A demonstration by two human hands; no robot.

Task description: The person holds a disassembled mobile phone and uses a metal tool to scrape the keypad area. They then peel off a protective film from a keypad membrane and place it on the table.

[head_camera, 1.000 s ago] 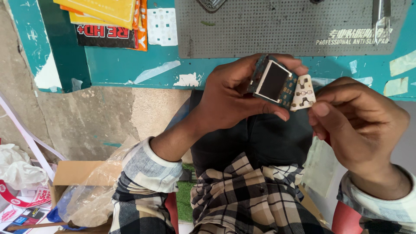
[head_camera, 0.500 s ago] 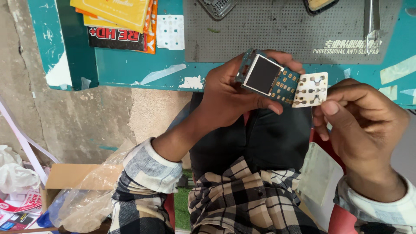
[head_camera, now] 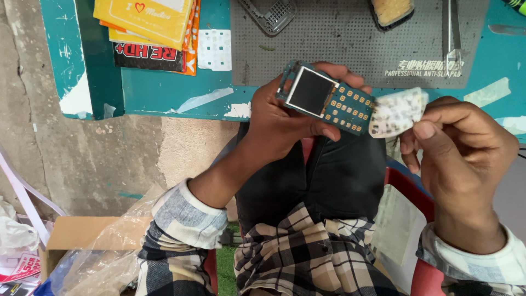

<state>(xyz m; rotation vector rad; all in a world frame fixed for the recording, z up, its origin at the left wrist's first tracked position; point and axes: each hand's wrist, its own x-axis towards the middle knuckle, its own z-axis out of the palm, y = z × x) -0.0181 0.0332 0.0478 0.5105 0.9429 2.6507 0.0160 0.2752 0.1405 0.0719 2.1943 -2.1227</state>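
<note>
My left hand (head_camera: pixel 285 118) grips a small phone circuit board (head_camera: pixel 329 98) with a dark square screen and a blue panel of gold keypad contacts. It is held face up over my lap, just in front of the teal table's edge. My right hand (head_camera: pixel 460 153) pinches a white keypad membrane sheet (head_camera: pixel 397 112) between thumb and forefinger. The sheet is peeled off to the right, with its left edge still touching the board's lower end.
A grey perforated anti-slip mat (head_camera: pixel 339 38) lies on the teal table (head_camera: pixel 164 93), carrying a phone housing (head_camera: pixel 271 13), a small tray (head_camera: pixel 392 11) and metal tweezers (head_camera: pixel 452 33). Yellow and orange packets (head_camera: pixel 148 24) are stacked at the left. A cardboard box (head_camera: pixel 71 235) and a plastic bag (head_camera: pixel 104 257) sit on the floor.
The white membrane has been peeled further off the board's keypad, exposing more gold contacts. Both hands have shifted slightly toward the table.
</note>
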